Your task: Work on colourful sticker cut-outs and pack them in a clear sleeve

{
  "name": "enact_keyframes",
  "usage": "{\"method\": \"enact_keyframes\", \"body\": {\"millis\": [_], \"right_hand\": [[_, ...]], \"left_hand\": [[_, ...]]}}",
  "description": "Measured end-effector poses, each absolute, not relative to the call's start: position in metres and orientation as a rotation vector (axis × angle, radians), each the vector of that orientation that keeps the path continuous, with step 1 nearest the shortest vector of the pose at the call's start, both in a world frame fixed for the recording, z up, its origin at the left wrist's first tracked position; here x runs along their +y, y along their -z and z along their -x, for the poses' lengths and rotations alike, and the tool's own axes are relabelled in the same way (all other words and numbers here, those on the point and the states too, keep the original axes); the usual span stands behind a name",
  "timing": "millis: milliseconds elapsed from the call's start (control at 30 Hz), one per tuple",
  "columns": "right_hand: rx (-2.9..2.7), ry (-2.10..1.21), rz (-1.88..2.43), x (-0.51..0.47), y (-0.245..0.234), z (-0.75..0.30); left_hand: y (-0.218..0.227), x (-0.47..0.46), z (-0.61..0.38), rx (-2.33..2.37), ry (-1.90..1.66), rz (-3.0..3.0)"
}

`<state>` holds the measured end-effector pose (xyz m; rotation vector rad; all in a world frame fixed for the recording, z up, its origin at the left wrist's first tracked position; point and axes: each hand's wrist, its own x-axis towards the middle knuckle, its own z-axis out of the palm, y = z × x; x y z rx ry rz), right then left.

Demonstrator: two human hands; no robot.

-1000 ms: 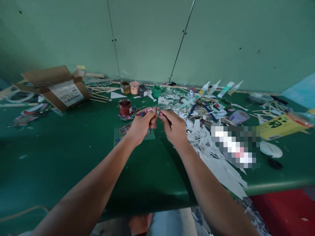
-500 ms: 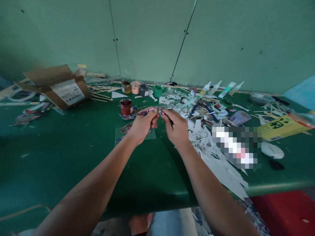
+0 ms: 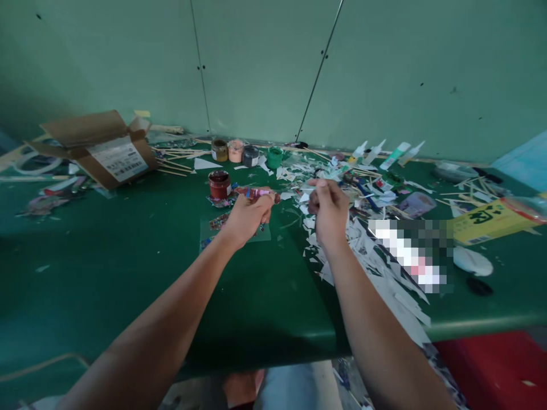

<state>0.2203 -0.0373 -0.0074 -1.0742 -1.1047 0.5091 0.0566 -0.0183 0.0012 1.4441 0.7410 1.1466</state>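
while the left hand grips a slim pinkish piece just right of the red paint jar, this piece lies between thumb and curled fingers, one end showing past the thumb. farther right of the jar, near white paper scraps, the right hand has curled fingers; whether they hold something, i cannot tell.

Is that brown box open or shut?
Open: the cardboard box has its top flaps spread outward, not folded closed.

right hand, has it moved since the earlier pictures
Yes, the right hand has shifted rightward, away from the left hand, judged against the green jar.
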Motion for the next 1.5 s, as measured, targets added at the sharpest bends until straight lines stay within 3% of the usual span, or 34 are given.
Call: {"method": "enact_keyframes", "body": {"millis": [133,400,1000,1500], "right_hand": [[-1.307,-0.759,0.988,-0.042,0.009,-0.205],[-1.313,-0.752,0.944,-0.042,0.011,-0.204],[-1.703,-0.068,1.082,-0.053,0.008,-0.202],[-1.926,0.043,1.122,-0.048,0.011,-0.204]], "left_hand": [[-0.002,-0.019,-0.057,0.781,-1.117,-1.492],[-0.008,-0.024,-0.056,0.78,-0.985,-1.622],[-0.005,-0.02,-0.06,0.854,-1.128,-1.521],[-0.011,-0.024,-0.061,0.91,-1.145,-1.471]]}}
